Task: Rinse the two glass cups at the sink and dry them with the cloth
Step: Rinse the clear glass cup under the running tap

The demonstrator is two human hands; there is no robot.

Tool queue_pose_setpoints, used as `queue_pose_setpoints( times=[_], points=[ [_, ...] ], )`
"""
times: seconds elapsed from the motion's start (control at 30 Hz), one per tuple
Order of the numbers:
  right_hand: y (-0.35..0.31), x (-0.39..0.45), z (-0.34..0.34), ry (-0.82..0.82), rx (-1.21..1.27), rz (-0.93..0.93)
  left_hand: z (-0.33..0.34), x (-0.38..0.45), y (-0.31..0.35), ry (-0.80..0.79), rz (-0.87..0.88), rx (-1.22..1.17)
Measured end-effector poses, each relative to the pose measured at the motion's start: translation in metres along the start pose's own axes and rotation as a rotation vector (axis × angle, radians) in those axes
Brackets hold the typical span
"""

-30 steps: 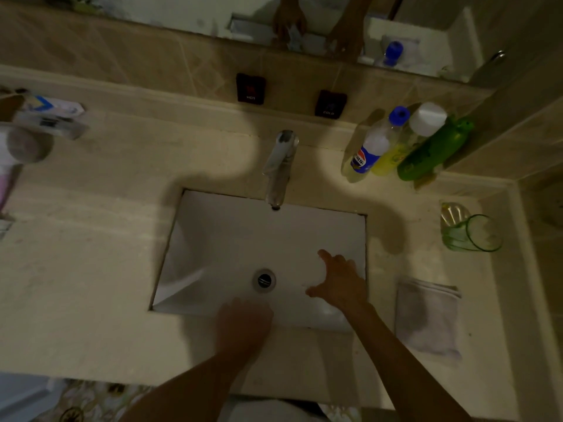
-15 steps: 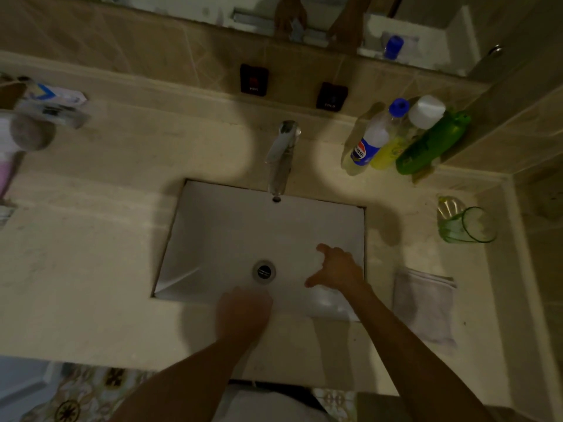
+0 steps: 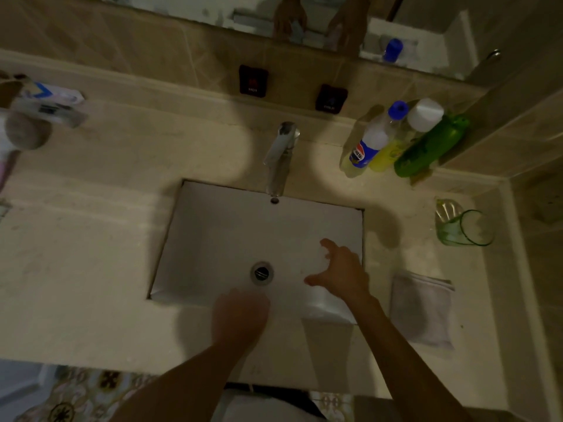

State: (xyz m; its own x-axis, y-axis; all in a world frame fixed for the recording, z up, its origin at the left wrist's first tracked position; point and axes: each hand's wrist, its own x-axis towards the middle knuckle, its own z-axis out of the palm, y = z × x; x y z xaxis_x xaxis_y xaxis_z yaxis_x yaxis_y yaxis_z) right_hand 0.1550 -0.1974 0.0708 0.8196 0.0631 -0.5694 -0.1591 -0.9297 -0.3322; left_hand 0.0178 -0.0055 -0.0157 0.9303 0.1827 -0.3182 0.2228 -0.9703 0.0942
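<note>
Cups [image 3: 463, 226] stand together on the counter [image 3: 91, 254] right of the sink [image 3: 213, 233], near the side wall: a green-tinted glass one in front, a clear one just behind and touching it. Whether either holds anything I cannot tell in the dim light. Behind them, against the back wall, three bottles cluster: a clear one with a blue cap [image 3: 373, 138], a yellow one with a white cap [image 3: 402, 138], and a green one [image 3: 431, 147], tilted as seen from above.

Over the right part of the basin, the right hand [image 3: 342, 271] is spread wide, thumb and fingers splayed, holding nothing. By the basin's near edge is the left hand [image 3: 239, 315], seen from the back with its fingers hidden below, so its grip cannot be told; nothing shows in it.

A folded pale cloth [image 3: 422, 310] lies flat on the counter just right of the sink, nearer than the cups. The white rectangular sink has a metal drain [image 3: 261, 272] and a chrome tap [image 3: 280, 156] at the back. Two dark switches [image 3: 253, 80] sit on the tiled wall under a mirror [image 3: 304, 13]. Blurred toiletries [image 3: 45, 102] lie far left. Patterned floor tiles [image 3: 76, 394] show below the counter edge.
</note>
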Motion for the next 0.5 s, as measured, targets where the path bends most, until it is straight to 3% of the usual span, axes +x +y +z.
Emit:
queue_pose_setpoints(
  times=[0.07,0.17,0.3,0.5],
  points=[
    [0.000,-0.002,-0.004,0.044,-0.063,-0.001,-0.003,-0.001,0.000,-0.001,0.009,0.016],
    [0.003,-0.002,-0.010,-0.073,-0.159,0.056,-0.007,-0.003,0.001,-0.017,0.012,0.015],
    [0.007,-0.001,-0.008,-0.007,-0.076,0.036,-0.011,-0.002,0.003,-0.020,0.001,0.004],
    [0.018,0.000,-0.001,-0.127,0.066,0.039,-0.012,-0.003,0.003,-0.025,-0.007,0.037]
  ],
)
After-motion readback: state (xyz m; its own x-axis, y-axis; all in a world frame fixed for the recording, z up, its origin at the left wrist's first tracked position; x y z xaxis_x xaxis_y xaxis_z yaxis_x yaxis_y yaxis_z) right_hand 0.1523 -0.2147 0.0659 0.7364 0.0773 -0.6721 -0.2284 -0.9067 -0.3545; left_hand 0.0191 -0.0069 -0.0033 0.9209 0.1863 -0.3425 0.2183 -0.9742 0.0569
